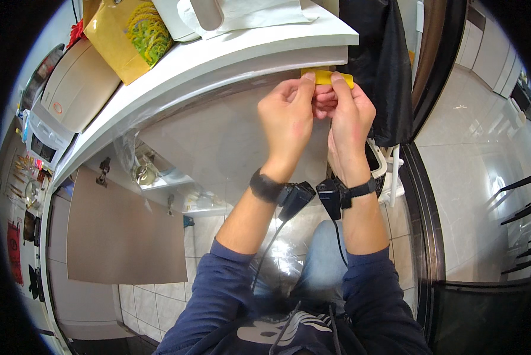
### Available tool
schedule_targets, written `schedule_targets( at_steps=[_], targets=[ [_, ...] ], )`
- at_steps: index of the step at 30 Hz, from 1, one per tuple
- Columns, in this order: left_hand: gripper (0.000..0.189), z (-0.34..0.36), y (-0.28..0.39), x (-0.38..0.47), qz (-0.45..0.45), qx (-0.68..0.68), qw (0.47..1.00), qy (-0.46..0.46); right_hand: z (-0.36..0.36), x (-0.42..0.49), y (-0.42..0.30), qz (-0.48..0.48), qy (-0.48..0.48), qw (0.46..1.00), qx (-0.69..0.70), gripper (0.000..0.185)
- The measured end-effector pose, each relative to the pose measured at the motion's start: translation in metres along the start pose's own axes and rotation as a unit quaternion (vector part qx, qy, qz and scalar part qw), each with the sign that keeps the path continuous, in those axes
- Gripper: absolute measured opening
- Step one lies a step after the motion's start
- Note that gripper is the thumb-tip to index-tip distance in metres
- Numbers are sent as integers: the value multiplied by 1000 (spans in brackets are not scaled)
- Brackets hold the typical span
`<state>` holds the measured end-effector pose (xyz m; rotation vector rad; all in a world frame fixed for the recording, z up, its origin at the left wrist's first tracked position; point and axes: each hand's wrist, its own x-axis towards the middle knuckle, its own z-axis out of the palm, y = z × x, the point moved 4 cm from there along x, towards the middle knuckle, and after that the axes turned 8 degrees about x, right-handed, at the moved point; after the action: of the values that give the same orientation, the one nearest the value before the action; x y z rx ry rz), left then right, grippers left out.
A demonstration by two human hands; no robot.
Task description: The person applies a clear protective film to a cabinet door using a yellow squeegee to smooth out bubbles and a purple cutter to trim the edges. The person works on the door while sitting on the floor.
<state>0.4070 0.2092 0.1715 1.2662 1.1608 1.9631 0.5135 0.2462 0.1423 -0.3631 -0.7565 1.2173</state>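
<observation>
A small flat yellow strip (323, 77) is pinched between the thumbs and fingers of both hands, just under the white countertop's (265, 48) front edge near its right corner. My left hand (287, 117) grips the strip's left part, thumb on top. On its right part the thumb of my right hand (354, 111) presses down, with the fingers curled beneath. Clear plastic film (125, 148) hangs below the counter edge over the cabinet front. Whether the strip touches the film or the cabinet cannot be made out. Black straps with small cabled devices circle both wrists.
A grey cabinet door (125, 230) stands swung out at the left, its hinges showing. Dark fabric (374, 66) hangs right of my hands, above a white-rimmed bin (378, 157). A yellow bag (110, 42) and a beige appliance (81, 84) stand on the counter. A dark door frame (425, 230) runs along the right.
</observation>
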Motion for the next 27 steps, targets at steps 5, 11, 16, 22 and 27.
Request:
schedule_targets(
  at_steps=[5, 11, 16, 22, 27],
  targets=[
    [29, -11, -21, -8, -15, 15, 998, -59, -15, -17, 9, -56, -9, 998, -37, 28],
    [26, -42, -67, -35, -60, 63, 992, -92, -54, -49, 43, 9, 14, 997, -70, 26],
    [28, -63, -84, -51, -136, 96, 983, -75, -64, -64, 62, 108, 13, 989, -101, 29],
    [34, -61, -43, -30, -61, 98, 992, -47, -31, -35, 36, 69, -68, 990, -99, 30],
    [32, -42, -45, -30, -134, 39, 989, -55, -31, -31, 27, 60, -16, 993, -100, 28]
  ],
)
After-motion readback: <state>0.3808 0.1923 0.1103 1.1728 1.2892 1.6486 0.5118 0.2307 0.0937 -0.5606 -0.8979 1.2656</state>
